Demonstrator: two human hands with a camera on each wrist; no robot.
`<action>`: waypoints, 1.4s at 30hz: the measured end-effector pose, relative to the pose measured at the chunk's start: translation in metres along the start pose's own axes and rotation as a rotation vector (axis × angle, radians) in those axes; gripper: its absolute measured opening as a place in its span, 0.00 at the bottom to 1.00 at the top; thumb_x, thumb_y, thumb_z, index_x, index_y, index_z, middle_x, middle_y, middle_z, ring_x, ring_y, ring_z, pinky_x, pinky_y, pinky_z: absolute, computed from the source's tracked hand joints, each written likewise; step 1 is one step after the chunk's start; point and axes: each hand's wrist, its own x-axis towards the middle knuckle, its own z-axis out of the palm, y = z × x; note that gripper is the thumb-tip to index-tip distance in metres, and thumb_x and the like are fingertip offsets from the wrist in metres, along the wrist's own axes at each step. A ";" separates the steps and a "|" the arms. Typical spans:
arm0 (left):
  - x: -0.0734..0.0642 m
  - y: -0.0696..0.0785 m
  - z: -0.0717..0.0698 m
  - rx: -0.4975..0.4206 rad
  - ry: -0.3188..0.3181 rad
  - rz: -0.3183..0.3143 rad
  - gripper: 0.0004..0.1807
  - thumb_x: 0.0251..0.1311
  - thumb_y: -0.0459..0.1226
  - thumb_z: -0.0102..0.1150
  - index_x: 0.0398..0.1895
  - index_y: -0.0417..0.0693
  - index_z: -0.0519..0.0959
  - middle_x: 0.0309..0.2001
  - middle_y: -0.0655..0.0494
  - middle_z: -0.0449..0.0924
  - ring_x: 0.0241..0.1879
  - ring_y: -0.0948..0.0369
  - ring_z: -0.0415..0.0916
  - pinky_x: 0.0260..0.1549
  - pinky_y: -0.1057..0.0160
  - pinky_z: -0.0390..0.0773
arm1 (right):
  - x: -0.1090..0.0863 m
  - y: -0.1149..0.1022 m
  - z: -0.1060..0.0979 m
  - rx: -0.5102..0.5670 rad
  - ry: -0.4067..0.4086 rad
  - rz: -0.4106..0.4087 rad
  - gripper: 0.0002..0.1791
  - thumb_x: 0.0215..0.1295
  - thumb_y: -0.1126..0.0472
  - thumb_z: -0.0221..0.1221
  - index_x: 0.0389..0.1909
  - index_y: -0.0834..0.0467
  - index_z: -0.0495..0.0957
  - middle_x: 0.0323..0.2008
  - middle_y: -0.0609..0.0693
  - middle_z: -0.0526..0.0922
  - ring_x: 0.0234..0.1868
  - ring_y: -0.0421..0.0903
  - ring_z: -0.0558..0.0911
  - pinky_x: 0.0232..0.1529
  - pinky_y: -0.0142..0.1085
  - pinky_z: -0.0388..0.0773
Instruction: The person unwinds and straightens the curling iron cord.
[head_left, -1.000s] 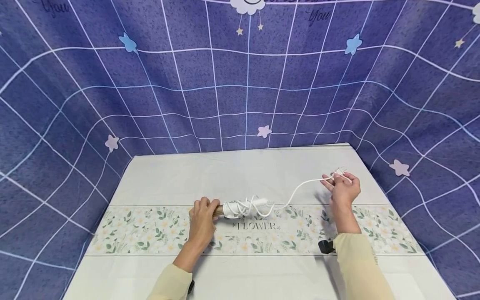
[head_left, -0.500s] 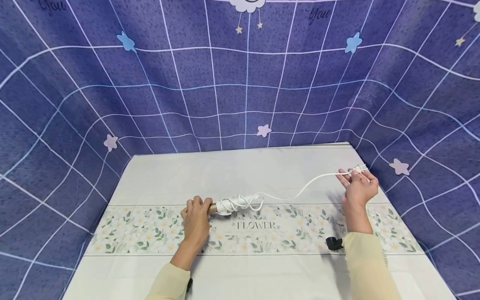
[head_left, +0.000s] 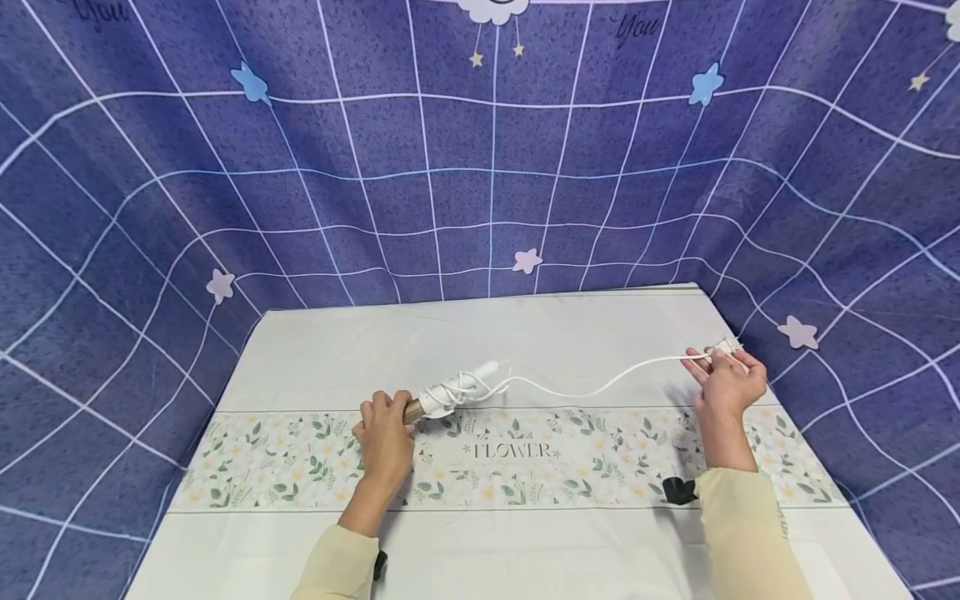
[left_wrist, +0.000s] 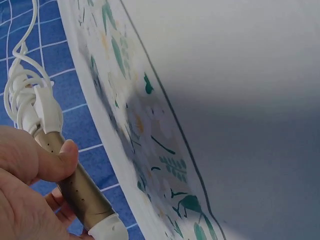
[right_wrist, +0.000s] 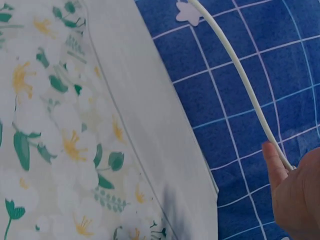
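**Wand in my left, plug in my right**

My cream sleeves (head_left: 750,533) reach in over the near part of the table (head_left: 480,550). Farther in, left of its middle, by the floral band (head_left: 525,492), my left hand (head_left: 385,442) is curled round the gold handle of a wand (head_left: 453,390), thumb across it. The wand slants toward the far edge and rightward, wound in white cord (right_wrist: 241,70). The cord runs on in a loose wave toward the right edge. There, short of the far right corner, my right hand (head_left: 729,390), partly open, pinches the plug (head_left: 723,347). Beyond the far edge hangs a blue gridded curtain (head_left: 465,204).
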 end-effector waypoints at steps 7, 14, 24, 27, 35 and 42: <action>0.002 0.000 -0.003 -0.029 0.009 -0.020 0.26 0.45 0.24 0.70 0.49 0.50 0.76 0.43 0.48 0.67 0.46 0.49 0.62 0.42 0.44 0.63 | 0.007 0.002 -0.007 -0.090 0.036 0.067 0.15 0.63 0.81 0.48 0.42 0.61 0.58 0.28 0.61 0.75 0.21 0.57 0.84 0.22 0.46 0.81; 0.002 0.000 -0.004 -0.035 0.012 -0.022 0.26 0.46 0.24 0.69 0.49 0.51 0.76 0.44 0.47 0.68 0.47 0.48 0.62 0.42 0.43 0.64 | 0.015 0.006 -0.017 -0.166 0.063 0.097 0.15 0.63 0.80 0.47 0.42 0.60 0.59 0.27 0.59 0.77 0.22 0.56 0.85 0.23 0.45 0.81; 0.003 0.002 -0.004 -0.057 -0.004 -0.032 0.26 0.47 0.25 0.68 0.52 0.50 0.76 0.44 0.46 0.68 0.46 0.48 0.62 0.39 0.44 0.64 | 0.025 0.019 -0.027 -0.300 0.099 0.170 0.14 0.63 0.80 0.49 0.40 0.58 0.62 0.37 0.60 0.72 0.23 0.53 0.84 0.28 0.48 0.81; 0.004 0.002 -0.003 -0.062 -0.010 -0.038 0.26 0.48 0.25 0.68 0.52 0.49 0.76 0.44 0.46 0.68 0.47 0.49 0.62 0.40 0.44 0.64 | 0.028 0.021 -0.029 -0.323 0.092 0.198 0.15 0.63 0.80 0.50 0.41 0.59 0.63 0.37 0.59 0.74 0.23 0.52 0.84 0.30 0.47 0.81; 0.005 0.005 -0.003 -0.050 -0.005 -0.052 0.25 0.47 0.25 0.69 0.50 0.51 0.76 0.44 0.47 0.68 0.47 0.49 0.62 0.41 0.43 0.65 | 0.034 0.028 -0.039 -0.393 0.089 0.212 0.16 0.60 0.81 0.53 0.41 0.60 0.65 0.17 0.56 0.79 0.19 0.50 0.83 0.24 0.46 0.81; 0.006 0.006 -0.001 -0.048 -0.005 -0.060 0.25 0.47 0.25 0.69 0.49 0.51 0.76 0.44 0.48 0.68 0.46 0.49 0.62 0.41 0.43 0.65 | 0.035 0.030 -0.040 -0.430 0.087 0.224 0.16 0.58 0.81 0.55 0.42 0.61 0.68 0.17 0.53 0.79 0.17 0.46 0.81 0.23 0.44 0.81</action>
